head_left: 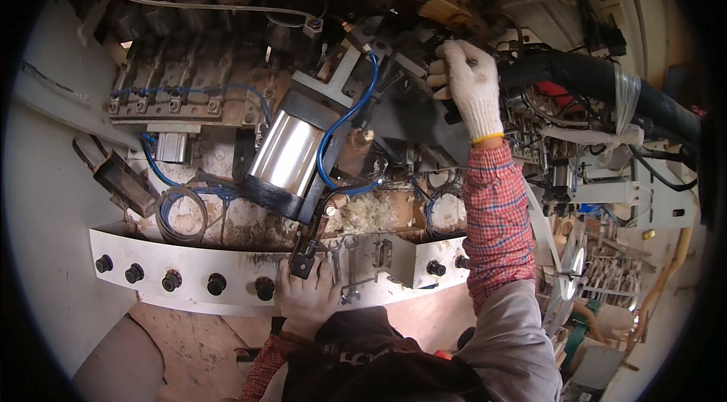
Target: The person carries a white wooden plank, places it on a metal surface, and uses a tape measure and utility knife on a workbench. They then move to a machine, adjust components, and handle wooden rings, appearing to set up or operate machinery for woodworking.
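My left hand (307, 298), in a pale glove, lies against the white panel (235, 262) at the near edge. Its fingers stretch upward beside a dark metal bracket (302, 264), which covers part of them. Farther off on the right, my right hand (471, 87) wears a white knit glove with a yellow-edged cuff. Its fingers curl inward at a dark machine part; what they hold, if anything, is hidden. Between the hands sits a shiny pneumatic cylinder (285, 152) with a blue air hose (324, 146) curving past it. Several wrenches (351, 262) lie on the panel right of my left hand.
Black knobs (172, 279) line the panel. A row of metal clamps (174, 91) stands at the far left, with a coiled hose (182, 215) below. A thick black conduit (598, 76) runs along the right. Wood-coloured debris (371, 212) lies behind the panel.
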A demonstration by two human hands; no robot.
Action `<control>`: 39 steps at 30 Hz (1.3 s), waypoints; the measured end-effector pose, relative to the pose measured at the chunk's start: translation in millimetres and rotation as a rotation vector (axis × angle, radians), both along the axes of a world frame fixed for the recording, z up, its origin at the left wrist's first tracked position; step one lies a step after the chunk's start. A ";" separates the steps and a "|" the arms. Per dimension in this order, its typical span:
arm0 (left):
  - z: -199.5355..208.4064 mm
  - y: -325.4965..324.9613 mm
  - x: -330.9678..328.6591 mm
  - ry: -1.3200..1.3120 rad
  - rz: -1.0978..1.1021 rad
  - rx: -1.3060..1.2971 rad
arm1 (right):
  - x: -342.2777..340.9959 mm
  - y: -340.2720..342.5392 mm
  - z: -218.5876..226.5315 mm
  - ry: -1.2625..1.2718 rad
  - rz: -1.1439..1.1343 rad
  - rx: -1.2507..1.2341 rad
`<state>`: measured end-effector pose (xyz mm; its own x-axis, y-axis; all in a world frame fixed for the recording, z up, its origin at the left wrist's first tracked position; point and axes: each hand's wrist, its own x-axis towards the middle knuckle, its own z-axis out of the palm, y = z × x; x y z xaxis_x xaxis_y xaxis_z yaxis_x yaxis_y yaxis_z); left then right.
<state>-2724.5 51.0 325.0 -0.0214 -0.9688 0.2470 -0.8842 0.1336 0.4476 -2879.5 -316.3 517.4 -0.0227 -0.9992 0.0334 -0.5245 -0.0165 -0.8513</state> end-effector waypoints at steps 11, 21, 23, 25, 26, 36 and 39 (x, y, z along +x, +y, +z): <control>9.4 -0.8 -5.0 -0.056 0.005 -0.034 | -44.8 108.3 56.3 -0.106 0.039 -0.157; 1.3 1.6 -7.8 -0.002 0.003 -0.094 | -119.9 257.7 1.6 0.039 0.364 0.144; -0.2 4.6 -8.6 0.013 0.001 -0.088 | -133.7 271.4 -44.8 0.063 0.323 0.204; -1.3 6.2 -9.3 0.018 -0.008 -0.086 | -139.9 276.7 -74.5 0.280 0.295 0.293; -2.8 5.8 -9.2 0.019 -0.013 -0.090 | -138.8 278.4 -86.9 0.378 0.294 0.197; 16.5 -60.8 24.3 -0.015 0.126 0.379 | -91.2 273.7 -178.2 0.661 0.094 -0.001; -0.1 -96.9 50.2 -0.047 0.159 0.684 | -65.6 275.3 -172.9 0.640 -0.090 -0.237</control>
